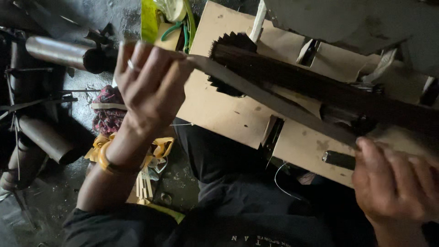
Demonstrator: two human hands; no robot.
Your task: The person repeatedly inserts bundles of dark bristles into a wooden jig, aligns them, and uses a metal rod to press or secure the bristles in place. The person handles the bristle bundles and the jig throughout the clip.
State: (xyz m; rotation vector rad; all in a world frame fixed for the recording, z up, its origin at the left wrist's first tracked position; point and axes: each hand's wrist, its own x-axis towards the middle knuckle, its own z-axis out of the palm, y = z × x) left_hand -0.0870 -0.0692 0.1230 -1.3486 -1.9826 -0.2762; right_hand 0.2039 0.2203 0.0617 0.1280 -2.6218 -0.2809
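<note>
- Metal pipes (59, 52) at 9–10 o'clock, lying on dark floor (55, 196).
- Left hand (151, 82), ring on finger, yellow bangle (104, 160) at wrist; fingers closed round the end of a long flat blade (274, 103).
- Blade runs diag. toward 4 o'clock, across a cardboard sheet (228, 114).
- Bundle of dark thin sticks (292, 77) lies just above blade, at 1–3 o'clock; touching or not, can't tell.
- Right hand (395, 183) at 4 o'clock, fingers curled over blade's other end, beside a dark handle (339, 159).

Dark sleeves, gold bangle (106, 161), finger ring (131, 65) on left hand (151, 82).
</note>
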